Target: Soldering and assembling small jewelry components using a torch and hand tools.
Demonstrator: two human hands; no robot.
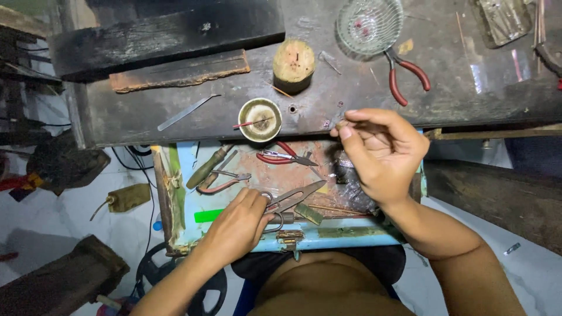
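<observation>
While the left hand rests on the open blue drawer with its grip closed round the ring end of a pair of metal shears, the right hand is raised at the near edge of the dark counter, thumb and forefinger pinched tight on a tiny piece too small to make out. The shears lie with their long axis running from the left hand up and to the right, blades pointing toward the right wrist, so the pinched piece sits up and to the right of the blade tips, apart from them. The left hand is the nearer one to the shears; the right is nearer the counter. In the drawer lie red-handled pliers, a second pair of pliers, a green-handled tool and scraps of metal. On the counter stands a small round dish with a thin stick resting across it, a wooden stump behind it, and a wire-mesh strainer just beside another pair of red-handled pliers. A flat metal file lies left of the dish.
</observation>
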